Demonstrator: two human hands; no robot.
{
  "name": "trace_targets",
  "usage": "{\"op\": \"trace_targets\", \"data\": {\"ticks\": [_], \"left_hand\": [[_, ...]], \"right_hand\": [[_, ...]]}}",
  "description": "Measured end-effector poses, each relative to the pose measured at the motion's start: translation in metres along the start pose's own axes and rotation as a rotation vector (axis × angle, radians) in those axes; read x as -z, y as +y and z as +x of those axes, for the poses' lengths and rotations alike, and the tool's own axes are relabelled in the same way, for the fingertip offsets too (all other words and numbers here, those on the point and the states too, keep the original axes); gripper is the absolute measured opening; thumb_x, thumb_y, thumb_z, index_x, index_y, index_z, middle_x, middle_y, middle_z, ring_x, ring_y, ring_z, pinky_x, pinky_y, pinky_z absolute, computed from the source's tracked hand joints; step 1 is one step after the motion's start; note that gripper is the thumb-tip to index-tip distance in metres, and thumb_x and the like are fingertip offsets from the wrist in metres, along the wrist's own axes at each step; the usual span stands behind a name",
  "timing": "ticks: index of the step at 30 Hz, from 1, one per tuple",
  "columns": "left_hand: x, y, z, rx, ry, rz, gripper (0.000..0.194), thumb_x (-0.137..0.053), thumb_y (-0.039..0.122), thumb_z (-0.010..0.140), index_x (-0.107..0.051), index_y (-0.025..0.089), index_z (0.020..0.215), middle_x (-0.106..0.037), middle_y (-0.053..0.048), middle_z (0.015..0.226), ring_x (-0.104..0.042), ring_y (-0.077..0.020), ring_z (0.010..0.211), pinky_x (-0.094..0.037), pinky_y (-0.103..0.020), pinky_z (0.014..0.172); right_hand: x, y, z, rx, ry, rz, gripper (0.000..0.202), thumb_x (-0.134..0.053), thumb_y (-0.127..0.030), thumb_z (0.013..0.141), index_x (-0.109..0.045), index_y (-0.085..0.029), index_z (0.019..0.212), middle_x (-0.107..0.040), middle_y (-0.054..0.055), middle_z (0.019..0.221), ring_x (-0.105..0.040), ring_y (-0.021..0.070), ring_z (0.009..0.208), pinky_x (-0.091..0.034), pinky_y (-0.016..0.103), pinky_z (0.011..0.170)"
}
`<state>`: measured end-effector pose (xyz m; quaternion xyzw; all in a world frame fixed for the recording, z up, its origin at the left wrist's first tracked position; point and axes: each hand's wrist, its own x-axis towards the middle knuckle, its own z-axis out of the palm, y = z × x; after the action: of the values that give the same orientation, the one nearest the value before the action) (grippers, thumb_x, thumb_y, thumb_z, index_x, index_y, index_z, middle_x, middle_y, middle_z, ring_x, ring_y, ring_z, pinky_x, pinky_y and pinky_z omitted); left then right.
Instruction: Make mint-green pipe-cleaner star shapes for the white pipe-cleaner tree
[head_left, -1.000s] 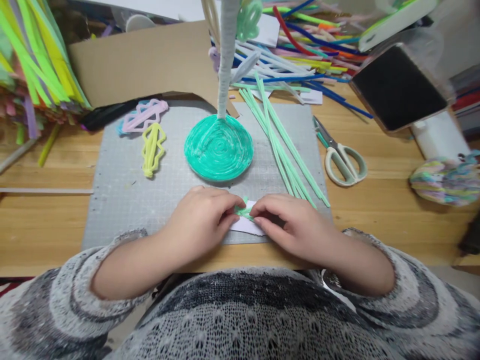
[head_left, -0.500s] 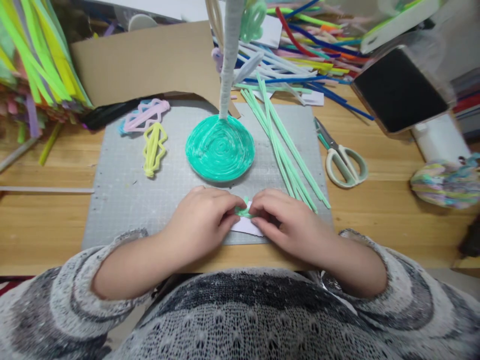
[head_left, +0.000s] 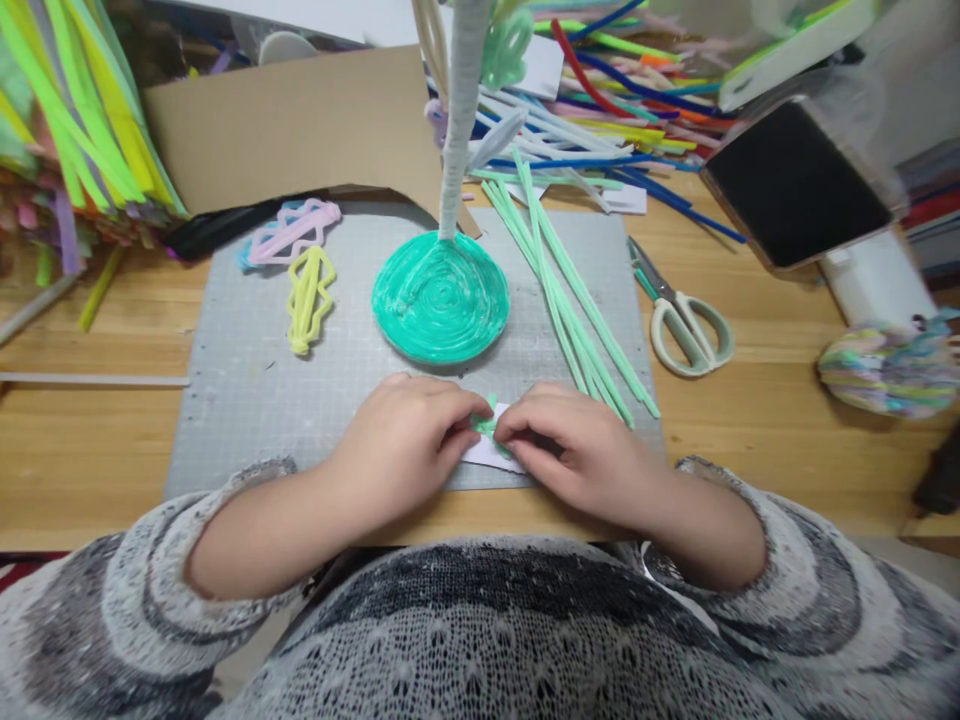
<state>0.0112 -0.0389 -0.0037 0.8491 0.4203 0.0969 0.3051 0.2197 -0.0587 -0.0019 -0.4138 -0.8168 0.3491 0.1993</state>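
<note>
My left hand and my right hand pinch a short, bent light-green pipe cleaner between thumbs and forefingers. Much of it is hidden by the fingertips. Beneath it lies a small white piece of paper at the front of the grey cutting mat. Just beyond the hands is a round teal coiled base with a white wrapped stem rising from it. Several straight mint-green pipe cleaners lie past my right hand.
Scissors rest at the mat's right edge, below a dark-screened phone. Yellow and pink zigzag pipe-cleaner shapes lie at left. A cardboard piece and heaped coloured pipe cleaners occupy the back.
My right fingertips have shifted slightly to the left and down on the green pipe cleaner, showing more of its lower bend. My left hand has stayed in place.
</note>
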Motion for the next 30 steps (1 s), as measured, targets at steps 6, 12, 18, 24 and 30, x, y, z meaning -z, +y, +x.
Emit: {"op": "trace_targets", "data": {"ticks": [6, 12, 18, 24, 30], "left_hand": [[0.0, 0.0, 0.001, -0.011, 0.003, 0.001, 0.018, -0.06, 0.02, 0.085, -0.07, 0.02, 0.1, -0.073, -0.004, 0.089, -0.064, -0.0203, 0.081, -0.045, -0.035, 0.073], [-0.001, 0.0, 0.001, -0.014, 0.015, -0.008, 0.017, -0.06, 0.018, 0.085, -0.07, 0.02, 0.098, -0.074, -0.003, 0.089, -0.064, -0.02, 0.082, -0.045, -0.034, 0.074], [-0.003, -0.002, 0.0, -0.014, 0.024, -0.014, 0.018, -0.059, 0.02, 0.086, -0.071, 0.019, 0.1, -0.074, -0.004, 0.09, -0.065, -0.0208, 0.082, -0.046, -0.036, 0.075], [-0.003, -0.001, 0.0, -0.024, 0.034, -0.012, 0.017, -0.06, 0.02, 0.086, -0.07, 0.02, 0.099, -0.074, -0.003, 0.089, -0.066, -0.0218, 0.084, -0.046, -0.037, 0.076], [-0.004, -0.002, 0.001, -0.022, 0.034, -0.007, 0.017, -0.06, 0.02, 0.086, -0.07, 0.02, 0.099, -0.074, -0.003, 0.09, -0.066, -0.0216, 0.084, -0.046, -0.037, 0.076]], "right_hand": [[-0.002, -0.001, 0.002, -0.064, 0.009, 0.036, 0.012, -0.055, -0.01, 0.087, -0.065, -0.017, 0.089, -0.07, 0.003, 0.083, -0.061, 0.0141, 0.08, -0.047, 0.028, 0.074], [-0.004, 0.003, -0.003, 0.098, 0.063, -0.043, 0.023, -0.05, -0.011, 0.089, -0.069, -0.013, 0.102, -0.072, 0.009, 0.098, -0.064, 0.0177, 0.092, -0.053, 0.033, 0.083], [-0.004, 0.0, -0.01, 0.254, 0.037, -0.211, 0.031, -0.049, -0.011, 0.086, -0.069, -0.008, 0.11, -0.07, 0.015, 0.099, -0.063, 0.0227, 0.09, -0.057, 0.04, 0.079], [-0.011, -0.007, -0.016, 0.364, 0.045, -0.387, 0.034, -0.047, -0.005, 0.086, -0.064, 0.006, 0.113, -0.069, 0.02, 0.095, -0.06, 0.0264, 0.089, -0.058, 0.043, 0.076], [-0.019, -0.005, -0.021, 0.368, 0.035, -0.465, 0.034, -0.047, -0.002, 0.087, -0.061, 0.006, 0.117, -0.069, 0.02, 0.098, -0.06, 0.0268, 0.091, -0.059, 0.043, 0.076]]}}
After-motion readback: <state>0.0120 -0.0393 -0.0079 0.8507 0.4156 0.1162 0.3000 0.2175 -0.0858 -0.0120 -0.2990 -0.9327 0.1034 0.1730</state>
